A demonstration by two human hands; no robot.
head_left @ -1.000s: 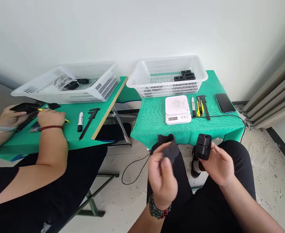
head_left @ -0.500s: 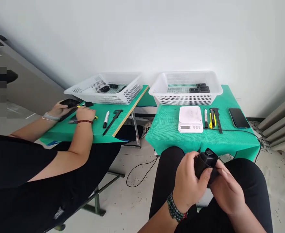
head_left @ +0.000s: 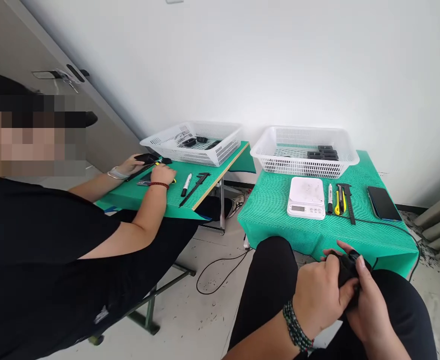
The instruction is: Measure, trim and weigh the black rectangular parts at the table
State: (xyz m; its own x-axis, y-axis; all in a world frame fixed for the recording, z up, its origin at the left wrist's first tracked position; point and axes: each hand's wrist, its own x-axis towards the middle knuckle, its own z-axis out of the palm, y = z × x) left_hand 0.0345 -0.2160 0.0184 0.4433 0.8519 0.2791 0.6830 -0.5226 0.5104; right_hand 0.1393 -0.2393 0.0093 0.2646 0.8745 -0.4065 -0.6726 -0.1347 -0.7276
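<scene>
Over my lap, my left hand and my right hand are clasped together around a small black block-shaped part. A black cloth seems pressed against it under my left fingers. Most of the part is hidden by the fingers. A beaded bracelet sits on my left wrist. Both hands hover just in front of the near edge of the green-covered table.
The table holds a white basket with black parts, a white scale, a marker, a yellow knife, a caliper and a phone. To the left, another person works at a second green table with a basket. A cable lies on the floor.
My left hand brought the black cloth onto the part held by my right hand. Both hands then closed around it. My view swung left and up, showing more of the neighbour.
</scene>
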